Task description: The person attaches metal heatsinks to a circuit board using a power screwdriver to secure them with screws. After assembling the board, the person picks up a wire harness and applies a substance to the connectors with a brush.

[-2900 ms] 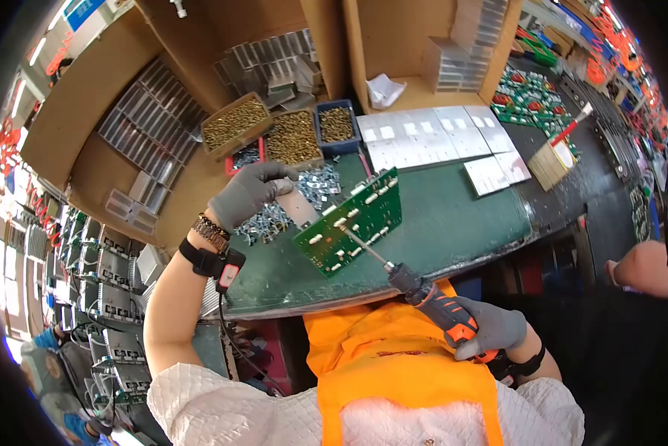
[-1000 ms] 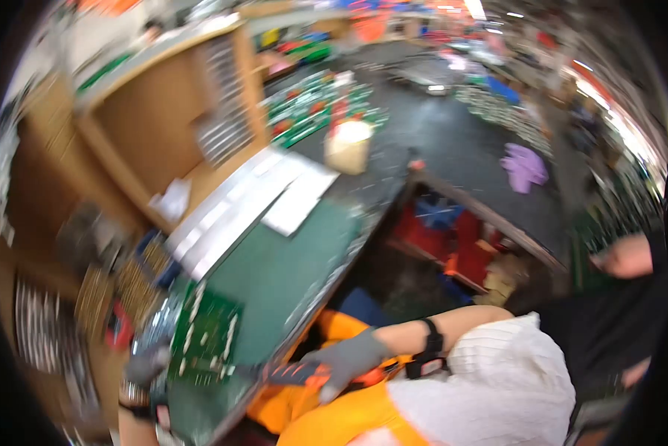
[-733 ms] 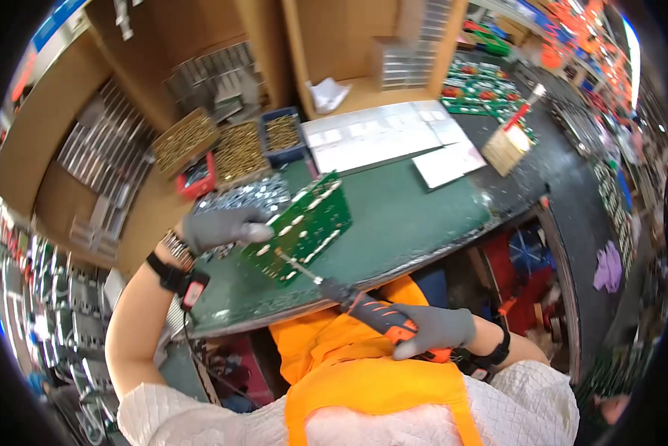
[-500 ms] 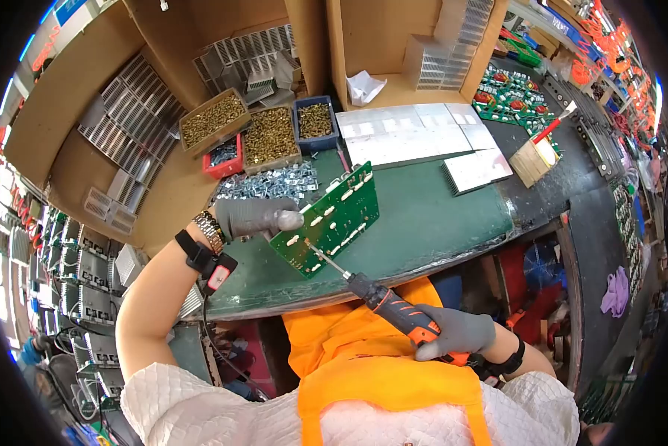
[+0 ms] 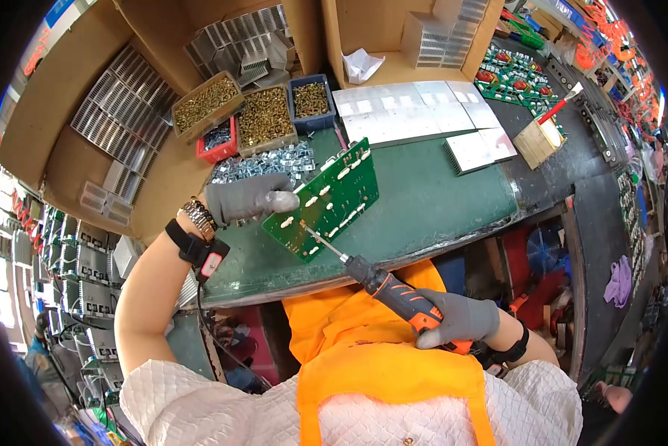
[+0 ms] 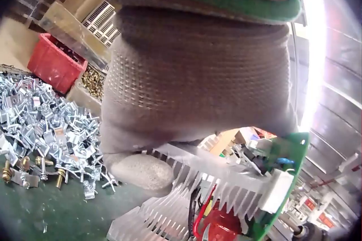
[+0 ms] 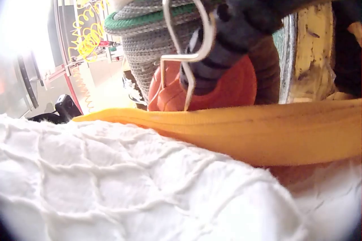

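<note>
Circuit board (image 5: 330, 204), one: tilted above green workbench (image 5: 438, 204), long axis lower left to upper right; left hand (image 5: 248, 198) nearer, fingers gripping its finned heat sink (image 6: 237, 179). Power screwdriver (image 5: 393, 293), one: grasped by right hand (image 5: 460, 318), bit (image 5: 326, 243) pointing up-left at board's lower-left end.

Purple cloth (image 5: 617, 282) on blk bench (image 5: 595, 212) at R; wht paper (image 5: 361, 66) in cardbd box (image 5: 365, 30), bk ctr

head: wide, from above, forward-down over counter (image 5: 438, 201), left hand (image 5: 250, 199), right hand (image 5: 460, 318) | L wrist: close-up on left hand, looks past it to clips (image 5: 274, 163), red bin (image 5: 223, 151) | R wrist: close-up, right hand, apron (image 5: 382, 375) | shared: head+L clips, red bin; head+R apron
</note>
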{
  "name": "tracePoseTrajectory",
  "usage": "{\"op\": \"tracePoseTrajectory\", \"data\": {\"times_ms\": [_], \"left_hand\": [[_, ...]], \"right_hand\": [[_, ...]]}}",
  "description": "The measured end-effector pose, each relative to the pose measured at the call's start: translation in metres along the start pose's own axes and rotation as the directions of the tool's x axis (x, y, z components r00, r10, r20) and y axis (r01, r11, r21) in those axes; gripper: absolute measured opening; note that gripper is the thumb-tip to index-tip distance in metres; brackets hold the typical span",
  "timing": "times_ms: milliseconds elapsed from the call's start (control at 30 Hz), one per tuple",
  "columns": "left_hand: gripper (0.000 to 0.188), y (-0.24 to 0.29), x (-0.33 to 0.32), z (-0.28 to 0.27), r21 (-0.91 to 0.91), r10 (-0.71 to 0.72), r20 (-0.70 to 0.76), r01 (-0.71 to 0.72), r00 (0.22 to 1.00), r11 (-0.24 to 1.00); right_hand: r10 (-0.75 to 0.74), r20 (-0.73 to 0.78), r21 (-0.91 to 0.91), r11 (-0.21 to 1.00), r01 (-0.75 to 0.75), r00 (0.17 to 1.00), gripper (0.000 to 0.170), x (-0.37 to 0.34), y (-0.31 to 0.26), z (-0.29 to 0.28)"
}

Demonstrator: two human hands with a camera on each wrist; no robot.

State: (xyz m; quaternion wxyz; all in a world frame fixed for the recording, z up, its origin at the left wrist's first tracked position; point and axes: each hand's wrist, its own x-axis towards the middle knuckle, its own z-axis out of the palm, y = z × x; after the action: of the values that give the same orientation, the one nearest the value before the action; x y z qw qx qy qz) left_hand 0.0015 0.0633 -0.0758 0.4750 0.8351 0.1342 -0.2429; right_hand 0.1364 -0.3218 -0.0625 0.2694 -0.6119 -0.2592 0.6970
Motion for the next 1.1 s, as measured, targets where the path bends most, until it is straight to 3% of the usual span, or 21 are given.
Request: {"op": "tracePoseTrajectory", "data": {"times_ms": [233, 433, 500, 600, 667, 800, 1100], "left_hand": [[0.071, 0.005, -0.002, -0.002, -0.008, -0.032, 0.076, 0.033, 0.997, 0.999], [0.07, 0.001, -0.003, 0.002, 0.016, 0.001, 0.003, -0.001, 1.0, 1.0], [0.07, -0.001, -0.002, 0.0, 0.008, -0.013, 0.037, 0.013, 0.999, 1.0], [0.073, 0.0, -0.001, -0.001, -0.004, -0.038, 0.078, 0.038, 0.996, 0.999], [0.071, -0.009, 0.002, 0.0, -0.013, 0.06, 0.035, -0.059, 0.998, 0.998], [0.076, -0.006, 0.002, -0.003, -0.008, 0.033, 0.079, -0.032, 0.996, 0.999], [0.076, -0.003, 0.0, 0.004, -0.077, 0.12, 0.015, -0.118, 0.993, 0.99]], "right_hand": [[-0.018, -0.003, 0.001, 1.0, 0.018, 1.0, 0.074, 0.001, 0.005, 0.0], [-0.02, -0.007, -0.008, 1.0, 0.02, 1.0, 0.076, 0.002, 0.005, -0.001], [-0.013, -0.013, -0.029, 0.999, 0.013, 1.0, 0.077, 0.001, 0.005, -0.001], [-0.022, -0.033, -0.028, 0.999, 0.021, 0.999, 0.068, 0.001, 0.002, 0.0], [0.004, -0.022, -0.023, 1.0, -0.005, 1.0, 0.069, 0.0, 0.001, 0.0], [-0.022, -0.026, 0.017, 1.0, 0.022, 0.999, 0.07, 0.002, 0.005, 0.001], [-0.001, 0.005, -0.01, 1.0, 0.001, 1.0, 0.077, -0.002, -0.001, -0.003]]}}
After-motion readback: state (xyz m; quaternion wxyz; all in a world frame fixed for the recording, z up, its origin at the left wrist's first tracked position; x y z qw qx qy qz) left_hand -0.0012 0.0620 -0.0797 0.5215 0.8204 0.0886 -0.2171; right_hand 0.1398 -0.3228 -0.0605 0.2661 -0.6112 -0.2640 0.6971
